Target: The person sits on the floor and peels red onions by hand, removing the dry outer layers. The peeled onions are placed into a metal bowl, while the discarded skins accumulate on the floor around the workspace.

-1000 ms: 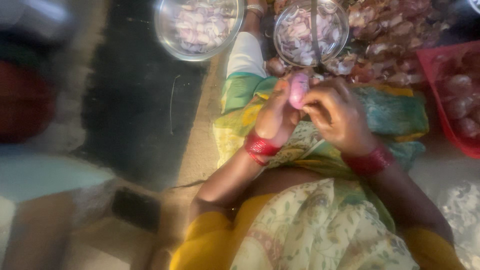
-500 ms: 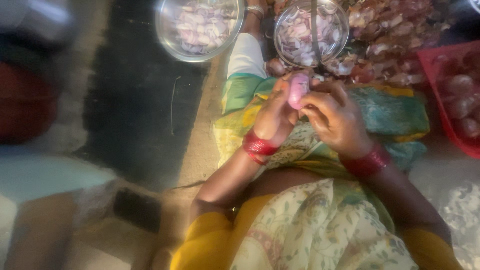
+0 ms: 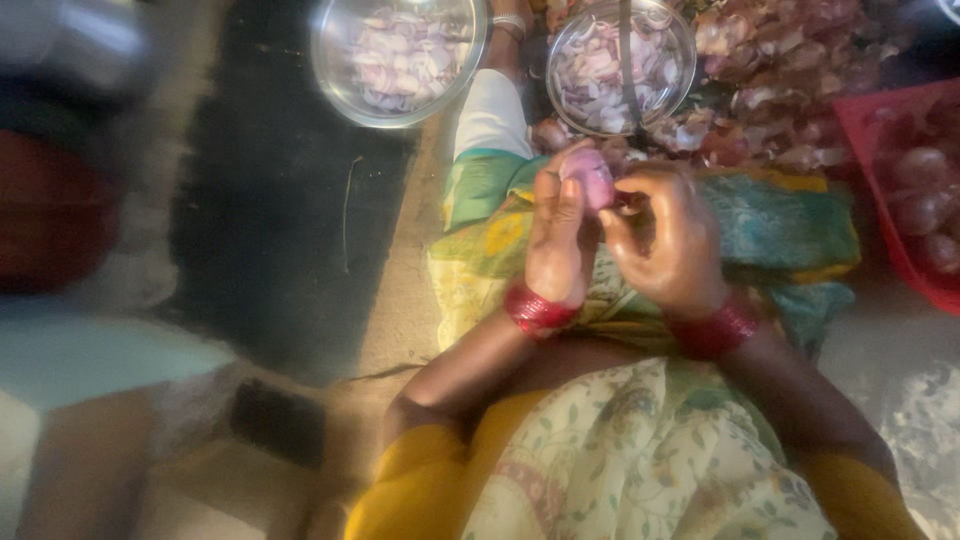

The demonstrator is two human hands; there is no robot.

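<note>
A peeled pale-purple onion [image 3: 590, 178] is held up between both hands over the person's lap, its long axis running roughly up and away from the body, the narrower end pointing toward the bowls ahead. The left hand [image 3: 558, 235] wraps it from the left, thumb and fingers closed around its side, so this grip is clamped on the onion. The right hand [image 3: 665, 240] curls in from the right, its fingertips pressed to the onion's lower right side, closed on it as well. The onion sits at the fingertips of both hands rather than deep in either palm. Red bangles [image 3: 540, 310] ring both wrists. Just ahead of the hands stands a steel bowl [image 3: 680, 40] of sliced onion with a thin dark blade-like strip across it; a second steel bowl [image 3: 330, 60] of slices stands to the left on a dark mat [image 3: 270, 200], well apart from the hands. A heap of onion skins [image 3: 780, 90] lies to the right of the near bowl, and a red crate [image 3: 870, 150] with whole onions closes off the right edge. The open room lies to the left, over the mat and the floor [image 3: 400, 310] beside the knee.
</note>
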